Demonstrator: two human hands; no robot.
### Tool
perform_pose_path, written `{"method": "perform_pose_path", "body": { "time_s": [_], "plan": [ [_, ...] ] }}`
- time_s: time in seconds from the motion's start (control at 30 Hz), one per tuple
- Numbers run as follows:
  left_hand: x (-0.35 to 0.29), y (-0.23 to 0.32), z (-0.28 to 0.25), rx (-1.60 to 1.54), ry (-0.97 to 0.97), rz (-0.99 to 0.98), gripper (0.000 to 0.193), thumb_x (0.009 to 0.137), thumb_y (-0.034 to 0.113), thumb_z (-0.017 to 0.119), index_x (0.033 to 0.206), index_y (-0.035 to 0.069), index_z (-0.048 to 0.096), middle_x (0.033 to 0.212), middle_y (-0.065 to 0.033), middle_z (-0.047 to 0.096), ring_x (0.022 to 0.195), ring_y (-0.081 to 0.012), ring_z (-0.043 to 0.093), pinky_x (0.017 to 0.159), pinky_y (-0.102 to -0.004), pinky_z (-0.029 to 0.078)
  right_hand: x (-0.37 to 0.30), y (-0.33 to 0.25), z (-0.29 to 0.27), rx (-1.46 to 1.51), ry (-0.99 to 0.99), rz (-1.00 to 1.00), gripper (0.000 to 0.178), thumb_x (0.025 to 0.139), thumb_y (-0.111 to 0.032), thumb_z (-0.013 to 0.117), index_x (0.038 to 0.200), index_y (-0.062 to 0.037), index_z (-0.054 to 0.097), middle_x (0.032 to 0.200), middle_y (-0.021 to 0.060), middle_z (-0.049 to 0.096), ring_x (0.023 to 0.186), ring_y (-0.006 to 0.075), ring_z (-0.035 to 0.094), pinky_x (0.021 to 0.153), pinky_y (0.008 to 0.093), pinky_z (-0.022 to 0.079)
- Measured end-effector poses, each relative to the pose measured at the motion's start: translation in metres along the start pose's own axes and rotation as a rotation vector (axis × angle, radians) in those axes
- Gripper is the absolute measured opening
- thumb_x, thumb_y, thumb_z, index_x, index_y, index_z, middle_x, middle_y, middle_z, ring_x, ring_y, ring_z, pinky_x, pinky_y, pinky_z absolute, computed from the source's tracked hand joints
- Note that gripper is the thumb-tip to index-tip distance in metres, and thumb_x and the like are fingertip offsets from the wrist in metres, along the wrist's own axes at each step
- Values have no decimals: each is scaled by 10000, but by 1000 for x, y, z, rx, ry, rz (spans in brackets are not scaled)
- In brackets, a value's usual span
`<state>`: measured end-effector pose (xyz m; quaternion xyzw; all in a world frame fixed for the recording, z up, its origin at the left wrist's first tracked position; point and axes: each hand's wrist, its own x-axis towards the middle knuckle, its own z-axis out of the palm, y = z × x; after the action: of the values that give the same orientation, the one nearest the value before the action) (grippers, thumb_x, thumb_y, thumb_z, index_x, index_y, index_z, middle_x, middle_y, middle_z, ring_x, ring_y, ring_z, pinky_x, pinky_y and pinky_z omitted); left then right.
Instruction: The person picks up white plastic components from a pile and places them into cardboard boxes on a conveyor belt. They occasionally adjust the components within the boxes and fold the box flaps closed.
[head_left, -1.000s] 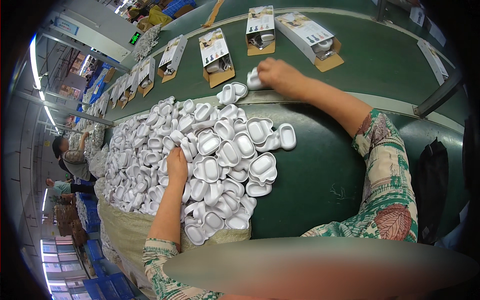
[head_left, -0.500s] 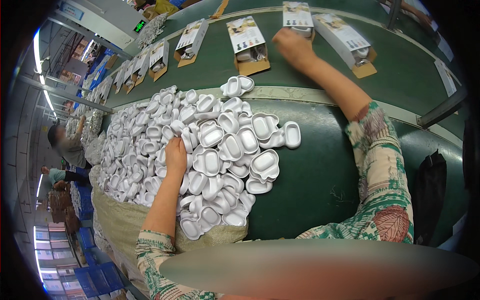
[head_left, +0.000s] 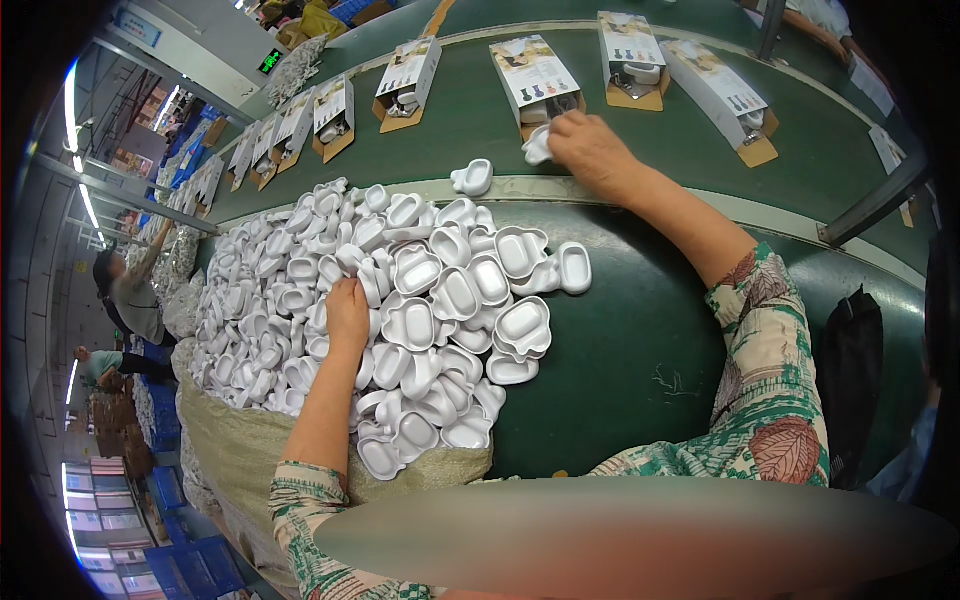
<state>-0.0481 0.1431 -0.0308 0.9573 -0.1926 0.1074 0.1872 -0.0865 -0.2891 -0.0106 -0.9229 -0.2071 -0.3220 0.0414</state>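
My right hand (head_left: 590, 150) reaches out over the green conveyor belt, its fingers pinched on a white plastic shell (head_left: 538, 147). That shell is at the open near end of a printed white box (head_left: 536, 72), which has dark and white items inside. Over the heap of white shells (head_left: 285, 300), my left hand (head_left: 347, 312) has its fingers closed at the edge of one of them; its fingertips are partly hidden. Each shell has a rounded, shallow hollow. A single loose shell (head_left: 473, 177) lies on the pale rail between the heap and the belt.
More open boxes stand along the belt, including a box (head_left: 633, 60) and a tilted one (head_left: 720, 98) to the right. A woven sack (head_left: 240, 430) lies under the heap's near side. A metal post (head_left: 880, 205) rises at right. Other people work at far left and top right.
My right hand has moved from the farther box to the middle one and now holds a shell; one of two on the rail is gone. The boxes have shifted right. My left hand stays put.
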Motion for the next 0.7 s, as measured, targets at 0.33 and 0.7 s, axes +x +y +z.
{"method": "perform_pose_path", "body": {
  "time_s": [0.33,0.7],
  "plan": [
    [2,0,3,11,-4,-11,305,888,191,438,892,-48,628,927,-216,608,871,-392,554,796,-457,426,3,53,6,-210,217,287,150,730,-113,611,873,-81,582,903,96,551,898,275,536,737,383,449],
    [-2,-2,5,-34,24,-12,284,891,182,444,884,-40,620,916,-215,601,868,-390,548,779,-458,422,50,-39,68,198,-55,-127,86,770,-131,545,824,-75,582,902,74,556,914,245,530,734,364,441]
  ]
}}
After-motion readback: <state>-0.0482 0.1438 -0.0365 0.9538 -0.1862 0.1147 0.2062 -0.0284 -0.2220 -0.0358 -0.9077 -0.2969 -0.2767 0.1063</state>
